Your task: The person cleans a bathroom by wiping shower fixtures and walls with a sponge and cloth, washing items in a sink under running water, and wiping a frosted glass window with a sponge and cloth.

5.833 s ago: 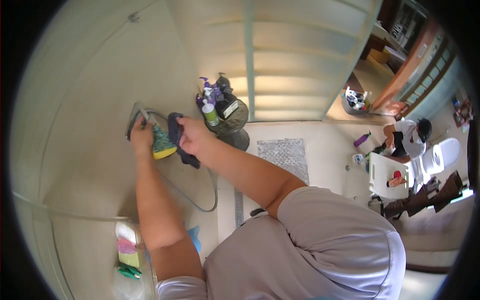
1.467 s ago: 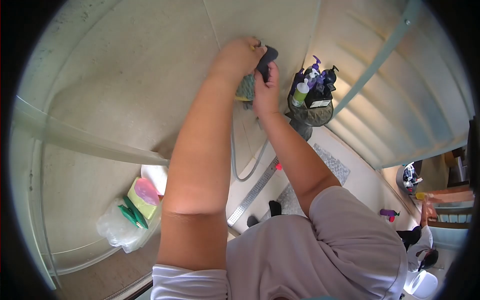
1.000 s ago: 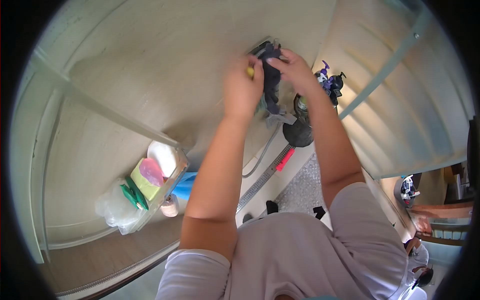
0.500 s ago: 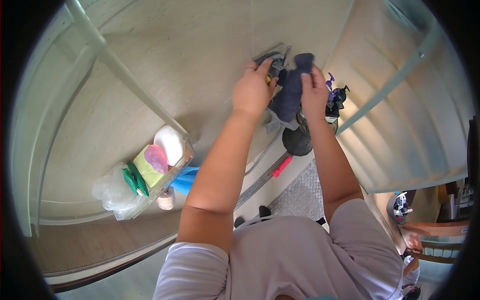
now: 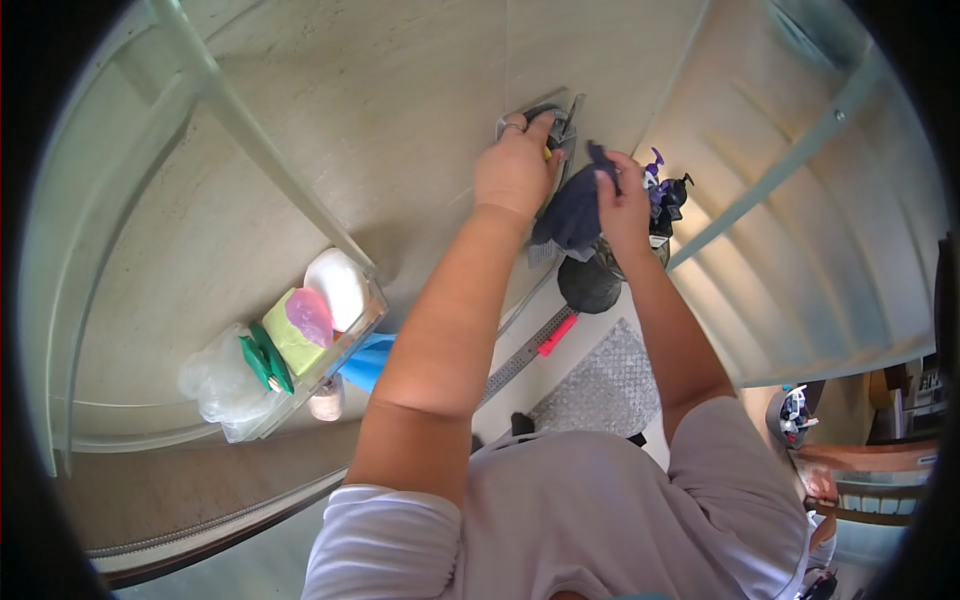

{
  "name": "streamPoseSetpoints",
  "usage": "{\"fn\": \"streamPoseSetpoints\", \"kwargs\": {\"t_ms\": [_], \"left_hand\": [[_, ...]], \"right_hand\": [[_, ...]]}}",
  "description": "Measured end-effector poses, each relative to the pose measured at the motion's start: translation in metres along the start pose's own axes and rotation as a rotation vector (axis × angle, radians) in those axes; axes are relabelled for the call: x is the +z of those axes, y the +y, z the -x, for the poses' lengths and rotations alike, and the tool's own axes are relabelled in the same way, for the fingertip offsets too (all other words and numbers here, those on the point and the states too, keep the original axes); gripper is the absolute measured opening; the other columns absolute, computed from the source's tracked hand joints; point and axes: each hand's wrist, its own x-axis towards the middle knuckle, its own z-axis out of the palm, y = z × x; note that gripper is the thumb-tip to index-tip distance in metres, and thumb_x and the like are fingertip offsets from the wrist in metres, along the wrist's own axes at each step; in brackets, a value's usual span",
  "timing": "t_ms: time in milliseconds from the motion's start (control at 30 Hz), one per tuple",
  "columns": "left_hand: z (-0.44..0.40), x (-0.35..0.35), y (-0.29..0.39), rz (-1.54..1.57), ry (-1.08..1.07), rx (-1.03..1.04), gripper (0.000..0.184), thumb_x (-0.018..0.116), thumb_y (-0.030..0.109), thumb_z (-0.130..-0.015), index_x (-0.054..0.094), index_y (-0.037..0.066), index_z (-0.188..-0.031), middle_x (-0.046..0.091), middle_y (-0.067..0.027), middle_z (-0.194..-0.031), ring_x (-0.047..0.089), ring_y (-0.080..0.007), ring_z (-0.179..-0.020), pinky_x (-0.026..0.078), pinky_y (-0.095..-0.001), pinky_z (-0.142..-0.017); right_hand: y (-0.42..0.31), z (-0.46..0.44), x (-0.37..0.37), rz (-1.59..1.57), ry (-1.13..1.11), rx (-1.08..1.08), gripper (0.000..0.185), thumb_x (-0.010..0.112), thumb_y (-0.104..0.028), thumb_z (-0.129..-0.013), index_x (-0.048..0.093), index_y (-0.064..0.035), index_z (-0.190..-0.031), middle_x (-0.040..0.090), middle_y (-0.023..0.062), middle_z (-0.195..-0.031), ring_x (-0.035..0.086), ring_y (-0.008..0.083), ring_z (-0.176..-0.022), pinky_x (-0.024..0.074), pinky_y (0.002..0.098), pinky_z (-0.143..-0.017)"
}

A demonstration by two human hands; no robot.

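A dark navy cloth [image 5: 575,215] hangs from my right hand [image 5: 625,200], which pinches its upper end. To its left, my left hand [image 5: 513,170] reaches up to a clear holder [image 5: 568,125] on the wall, its fingers curled over a dark grey object [image 5: 545,112]. A bit of yellow shows beside those fingertips; the palm side is hidden, so I cannot tell what exactly they grip. Below the cloth is a dark round object [image 5: 588,287]. Pump bottles [image 5: 672,195], one with a purple top and one black, stand just right of my right hand.
At lower left, a clear wall shelf [image 5: 372,318] carries a white rounded item [image 5: 337,288], a yellow-green block [image 5: 293,325], a green packet [image 5: 264,358] and a plastic bag [image 5: 225,380]. A pink-red object [image 5: 557,335] lies by the perforated strip [image 5: 520,362]. A translucent curved panel [image 5: 800,250] borders the right.
My right hand has lowered with the cloth, which now hangs lower and more bunched. My left hand stays at the wall holder, shifted slightly right. The view has moved a little.
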Motion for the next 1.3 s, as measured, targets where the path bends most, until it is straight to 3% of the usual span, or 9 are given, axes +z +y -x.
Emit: {"fn": "streamPoseSetpoints", "kwargs": {"t_ms": [67, 167, 400, 533, 667, 800, 1133, 1233, 1300], "left_hand": [[-0.001, 0.001, -0.002, 0.027, 0.012, 0.021, 0.032, 0.060, 0.028, -0.078, 0.058, 0.020, -0.108, 0.053, -0.0109, -0.099, 0.058, -0.0304, -0.083, 0.048, -0.0396, -0.069], [-0.003, 0.005, -0.007, 0.070, 0.023, 0.072, 0.024, 0.058, 0.028, -0.080, 0.062, 0.021, -0.102, 0.053, -0.0110, -0.096, 0.058, -0.0303, -0.081, 0.048, -0.0395, -0.069], [-0.005, -0.001, -0.006, 0.023, -0.007, 0.074, 0.022, 0.053, 0.028, -0.082, 0.063, 0.020, -0.101, 0.054, -0.0110, -0.094, 0.058, -0.0305, -0.080, 0.048, -0.0395, -0.069], [-0.004, 0.001, -0.009, 0.006, 0.044, 0.123, 0.021, 0.054, 0.026, -0.081, 0.065, 0.018, -0.098, 0.055, -0.0095, -0.095, 0.060, -0.0292, -0.073, 0.050, -0.0394, -0.063], [-0.005, -0.005, -0.006, -0.005, -0.033, 0.088, 0.023, 0.051, 0.025, -0.084, 0.063, 0.020, -0.102, 0.054, -0.0114, -0.095, 0.058, -0.0303, -0.081, 0.048, -0.0398, -0.069], [-0.003, -0.004, -0.007, 0.004, -0.040, 0.073, 0.023, 0.050, 0.025, -0.084, 0.062, 0.020, -0.103, 0.053, -0.0117, -0.096, 0.058, -0.0305, -0.081, 0.048, -0.0402, -0.070], [0.047, -0.010, 0.000, 0.169, 0.019, -0.093, 0.039, 0.054, 0.015, -0.081, 0.046, 0.021, -0.119, 0.051, -0.0158, -0.100, 0.056, -0.0351, -0.084, 0.048, -0.0414, -0.068], [0.080, -0.002, -0.014, 0.273, 0.054, -0.106, 0.037, 0.056, 0.014, -0.081, 0.047, 0.018, -0.116, 0.051, -0.0158, -0.098, 0.056, -0.0346, -0.082, 0.047, -0.0398, -0.066], [0.101, -0.004, -0.024, 0.353, 0.031, -0.130, 0.036, 0.056, 0.013, -0.080, 0.047, 0.017, -0.116, 0.051, -0.0160, -0.099, 0.056, -0.0348, -0.081, 0.047, -0.0394, -0.068]], "right_hand": [[0.020, 0.005, 0.009, -0.471, 0.251, 0.216, 0.029, 0.053, -0.005, -0.083, 0.050, -0.0072, -0.112, 0.057, 0.0118, -0.103, 0.058, 0.0251, -0.087, 0.0445, 0.0309, -0.079], [-0.020, -0.012, 0.029, -0.543, 0.136, 0.364, 0.028, 0.052, -0.005, -0.083, 0.052, -0.0059, -0.110, 0.055, 0.0108, -0.102, 0.055, 0.0224, -0.089, 0.0423, 0.0304, -0.083], [-0.021, 0.018, 0.074, -0.167, 0.316, 0.102, 0.027, 0.053, -0.004, -0.081, 0.051, -0.0047, -0.108, 0.046, 0.0145, -0.112, 0.047, 0.0272, -0.104, 0.0375, 0.0326, -0.090], [-0.006, 0.000, 0.073, -0.503, 0.447, 0.497, 0.024, 0.054, -0.004, -0.079, 0.052, -0.0035, -0.104, 0.045, 0.0157, -0.108, 0.045, 0.0297, -0.103, 0.0358, 0.0352, -0.090], [-0.020, 0.020, 0.083, -0.104, 0.357, 0.183, 0.023, 0.051, -0.007, -0.082, 0.050, -0.0028, -0.105, 0.045, 0.0159, -0.109, 0.045, 0.0279, -0.104, 0.0357, 0.0341, -0.090], [-0.007, -0.006, 0.068, -0.435, 0.347, 0.533, 0.023, 0.046, -0.006, -0.085, 0.050, -0.0033, -0.108, 0.051, 0.0112, -0.106, 0.049, 0.0208, -0.098, 0.0384, 0.0300, -0.087], [-0.006, -0.006, 0.062, -1.251, 0.190, 0.760, 0.029, 0.040, -0.007, -0.087, 0.049, -0.0035, -0.114, 0.054, 0.0069, -0.106, 0.050, 0.0138, -0.094, 0.0412, 0.0275, -0.083], [-0.009, -0.021, 0.051, -0.734, 0.402, 0.605, 0.028, 0.041, -0.006, -0.086, 0.050, -0.0020, -0.112, 0.055, 0.0067, -0.105, 0.051, 0.0142, -0.093, 0.0420, 0.0281, -0.082], [-0.016, -0.032, 0.031, -0.856, 0.447, 0.420, 0.026, 0.041, -0.006, -0.086, 0.050, -0.0019, -0.111, 0.056, 0.0067, -0.102, 0.052, 0.0147, -0.089, 0.0431, 0.0267, -0.079]]}}
